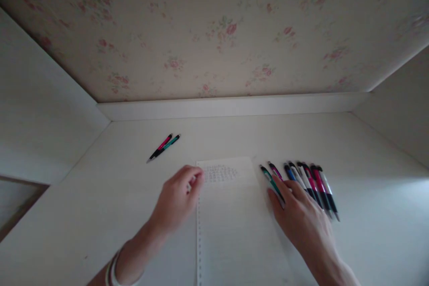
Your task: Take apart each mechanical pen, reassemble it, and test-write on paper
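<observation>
My left hand (179,194) is curled, thumb and fingers pressed together at the upper left edge of a lined, perforated sheet of paper (234,228). Whether the fingertips hold anything is hidden. Handwriting covers the top of the sheet. To the right of the paper, my right hand (303,216) reaches over a row of pens, with thumb and index finger around a green pen (270,178). A purple pen (275,170) runs under its fingers. Beside them lie a blue pen (288,171), white pens (296,174) and pink pens (318,181), partly covered by the hand.
Two more pens, one pink (164,143) and one teal (170,142), lie side by side at the back left of the white desktop (110,178). White panels (43,94) close off both sides. A floral-papered wall (187,44) rises behind.
</observation>
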Available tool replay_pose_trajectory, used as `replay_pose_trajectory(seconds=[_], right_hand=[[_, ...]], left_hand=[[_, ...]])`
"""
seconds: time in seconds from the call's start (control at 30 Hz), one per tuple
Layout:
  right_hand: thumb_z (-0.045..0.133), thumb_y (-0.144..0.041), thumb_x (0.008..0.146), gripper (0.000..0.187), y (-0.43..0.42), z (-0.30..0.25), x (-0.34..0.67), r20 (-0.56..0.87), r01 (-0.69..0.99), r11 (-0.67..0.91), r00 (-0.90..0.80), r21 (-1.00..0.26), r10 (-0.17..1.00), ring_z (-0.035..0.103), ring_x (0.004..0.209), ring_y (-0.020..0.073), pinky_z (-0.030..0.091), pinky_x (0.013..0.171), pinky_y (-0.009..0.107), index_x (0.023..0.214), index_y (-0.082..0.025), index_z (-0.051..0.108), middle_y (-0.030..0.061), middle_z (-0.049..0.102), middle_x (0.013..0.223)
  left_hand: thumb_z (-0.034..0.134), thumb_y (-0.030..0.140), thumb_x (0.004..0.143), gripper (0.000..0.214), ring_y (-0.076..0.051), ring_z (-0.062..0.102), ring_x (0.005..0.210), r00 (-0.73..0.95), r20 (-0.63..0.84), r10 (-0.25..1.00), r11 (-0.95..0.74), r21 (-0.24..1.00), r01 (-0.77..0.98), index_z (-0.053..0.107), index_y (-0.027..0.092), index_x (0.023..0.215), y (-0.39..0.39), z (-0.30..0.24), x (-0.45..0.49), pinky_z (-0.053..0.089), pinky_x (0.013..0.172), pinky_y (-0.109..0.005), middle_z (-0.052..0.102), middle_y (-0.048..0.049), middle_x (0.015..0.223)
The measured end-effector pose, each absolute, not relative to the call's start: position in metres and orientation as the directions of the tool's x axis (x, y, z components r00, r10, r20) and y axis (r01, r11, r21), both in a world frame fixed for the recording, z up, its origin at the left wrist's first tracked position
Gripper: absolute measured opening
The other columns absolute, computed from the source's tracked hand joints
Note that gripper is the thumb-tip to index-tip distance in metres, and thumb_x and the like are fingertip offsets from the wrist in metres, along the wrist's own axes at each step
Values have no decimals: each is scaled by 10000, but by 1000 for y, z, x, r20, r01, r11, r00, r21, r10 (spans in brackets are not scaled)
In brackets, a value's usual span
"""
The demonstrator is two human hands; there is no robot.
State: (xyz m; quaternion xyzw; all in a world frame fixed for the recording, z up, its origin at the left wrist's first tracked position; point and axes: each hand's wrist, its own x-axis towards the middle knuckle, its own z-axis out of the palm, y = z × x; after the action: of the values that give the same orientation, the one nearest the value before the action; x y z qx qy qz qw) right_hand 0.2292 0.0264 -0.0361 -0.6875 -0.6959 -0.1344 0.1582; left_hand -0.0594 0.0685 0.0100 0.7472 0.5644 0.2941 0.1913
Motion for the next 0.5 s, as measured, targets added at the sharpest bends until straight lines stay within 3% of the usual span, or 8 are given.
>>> replay_pose_trajectory(seconds=[0.07, 0.2, 0.27, 0.37, 0.5], right_hand=[[464, -352, 999, 335, 28, -36, 232, 441, 999, 14, 5, -39, 898, 707, 719, 244, 470, 586, 324, 1138, -188, 721, 74, 746, 926], [438, -344, 1005, 358, 29, -35, 236, 522, 993, 87, -35, -75, 852, 689, 757, 262, 476, 682, 352, 1030, -152, 739, 86, 737, 835], [458, -335, 1004, 335, 28, -34, 234, 548, 982, 146, -57, -120, 835, 679, 752, 251, 468, 709, 348, 1001, -152, 739, 80, 732, 811], [500, -308, 1001, 285, 25, -34, 226, 540, 954, 229, -92, -193, 836, 659, 711, 219, 443, 709, 329, 914, -176, 737, 59, 715, 753], [528, -284, 997, 242, 22, -34, 216, 479, 920, 304, -156, -249, 864, 641, 683, 207, 429, 710, 331, 910, -183, 731, 53, 705, 731]], left_hand=[[483, 350, 972, 239, -190, 673, 766, 27, 212, 977, -120, 443, 889, 674, 213, 933, 98, 6, -90, 515, 732, -270, 731, -44, 907], [409, 357, 953, 344, -274, 685, 880, -118, 189, 975, 53, 318, 947, 685, 172, 1045, 147, 0, -144, 504, 799, -357, 724, -123, 1056], [414, 373, 930, 374, -315, 677, 933, -130, 140, 982, 89, 266, 960, 705, 148, 998, 165, -1, -164, 494, 823, -387, 713, -167, 1084], [485, 388, 871, 336, -325, 673, 952, -77, 7, 997, 73, 227, 971, 733, 163, 842, 183, -3, -181, 484, 826, -363, 740, -157, 963], [513, 382, 850, 310, -311, 686, 883, -53, -94, 994, 73, 227, 971, 735, 165, 850, 192, -11, -186, 469, 736, -329, 758, -150, 942]])
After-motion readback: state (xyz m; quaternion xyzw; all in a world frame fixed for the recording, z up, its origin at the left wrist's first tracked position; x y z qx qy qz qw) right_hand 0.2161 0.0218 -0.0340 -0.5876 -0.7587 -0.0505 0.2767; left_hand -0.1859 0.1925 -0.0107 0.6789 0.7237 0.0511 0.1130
